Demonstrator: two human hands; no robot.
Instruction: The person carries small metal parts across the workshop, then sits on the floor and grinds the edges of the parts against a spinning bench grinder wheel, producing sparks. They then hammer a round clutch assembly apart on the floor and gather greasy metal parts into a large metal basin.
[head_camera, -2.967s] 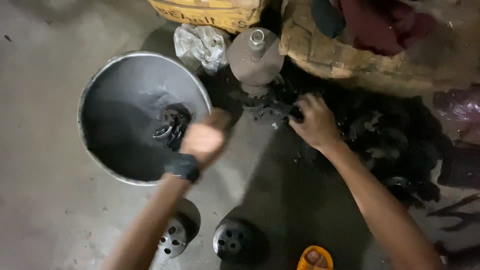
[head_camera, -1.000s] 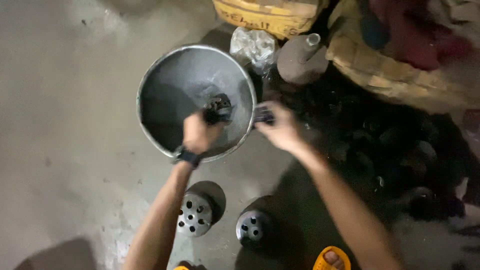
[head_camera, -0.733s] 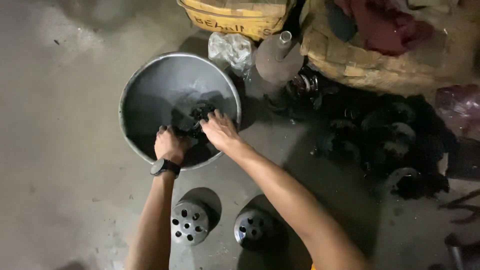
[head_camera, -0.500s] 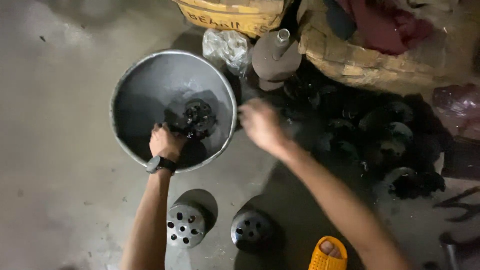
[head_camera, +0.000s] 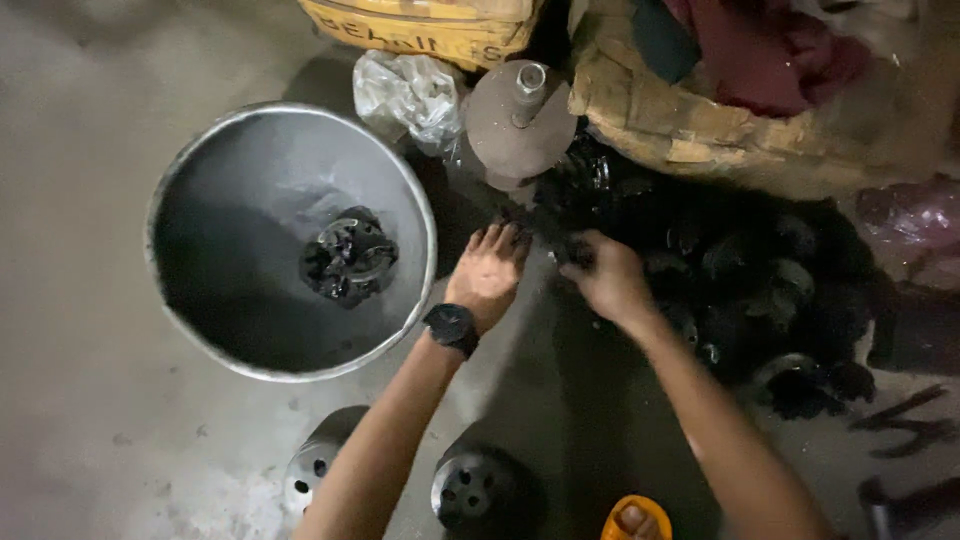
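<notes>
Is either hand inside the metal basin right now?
No, both the left hand and right hand are outside the metal basin, at the pile of dark greasy parts beside it.

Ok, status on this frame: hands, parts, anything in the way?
Left hand open beside basin. Right hand gripping something in greasy parts pile, item unclear. One dirty part in basin. Nothing blocking.

I count one metal basin (head_camera: 180, 190) left of my hands, with one clump of dark oily parts (head_camera: 348, 258) inside. Two perforated round metal parts (head_camera: 465, 490) stand below my wrists. Ahead sits one capped round container (head_camera: 518, 118), one crumpled plastic bag (head_camera: 408, 92), and one pile of black parts (head_camera: 760, 290), too dark to count.
</notes>
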